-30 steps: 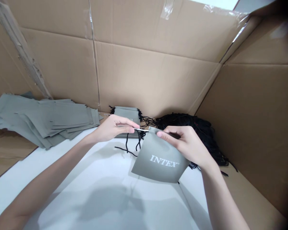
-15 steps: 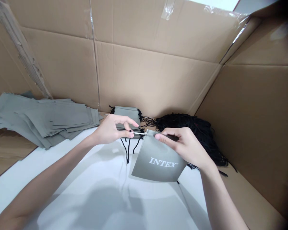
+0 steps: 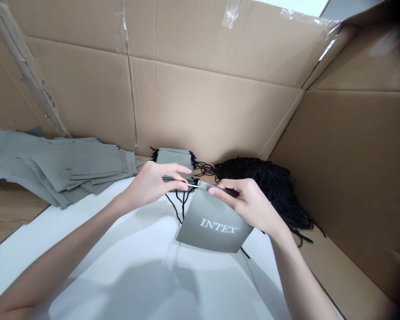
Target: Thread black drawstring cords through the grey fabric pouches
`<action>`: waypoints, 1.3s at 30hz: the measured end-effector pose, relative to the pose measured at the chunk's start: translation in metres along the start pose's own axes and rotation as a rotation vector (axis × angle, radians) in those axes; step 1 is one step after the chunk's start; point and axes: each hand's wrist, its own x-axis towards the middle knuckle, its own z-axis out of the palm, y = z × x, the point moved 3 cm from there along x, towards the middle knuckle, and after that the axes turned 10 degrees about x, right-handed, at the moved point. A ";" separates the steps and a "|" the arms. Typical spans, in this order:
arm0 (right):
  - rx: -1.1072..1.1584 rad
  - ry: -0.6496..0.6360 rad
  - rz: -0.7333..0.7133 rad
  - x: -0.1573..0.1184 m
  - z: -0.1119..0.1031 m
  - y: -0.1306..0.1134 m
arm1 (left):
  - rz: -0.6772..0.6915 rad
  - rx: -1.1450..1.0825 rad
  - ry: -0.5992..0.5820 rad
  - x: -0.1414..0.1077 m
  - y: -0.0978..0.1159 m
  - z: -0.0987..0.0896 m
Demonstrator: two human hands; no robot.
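A grey drawstring pouch (image 3: 213,213) with white INTEX lettering hangs tilted from my right hand (image 3: 248,200), whose thumb and fingers pinch its top edge. My left hand (image 3: 155,182) pinches a thin pale rod (image 3: 193,185) at the pouch's top left corner; the rod's far end is hidden there. Black cord (image 3: 183,205) dangles in loops just below my left fingertips. Another dark cord end (image 3: 245,253) shows under the pouch's lower right edge.
Flat grey pouches (image 3: 86,162) lie in a loose pile at the left. A neat stack of corded pouches (image 3: 175,161) stands behind my hands, with a heap of black cords (image 3: 263,173) to its right. Cardboard walls (image 3: 213,106) enclose the white work surface (image 3: 146,284).
The pouch and my right hand have shifted slightly left, closer to my left hand. Less of the pale rod shows between them, and the dangling cord has swung.
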 end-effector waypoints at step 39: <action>0.067 -0.031 -0.105 0.003 0.021 -0.006 | 0.063 0.243 -0.059 -0.006 0.006 -0.006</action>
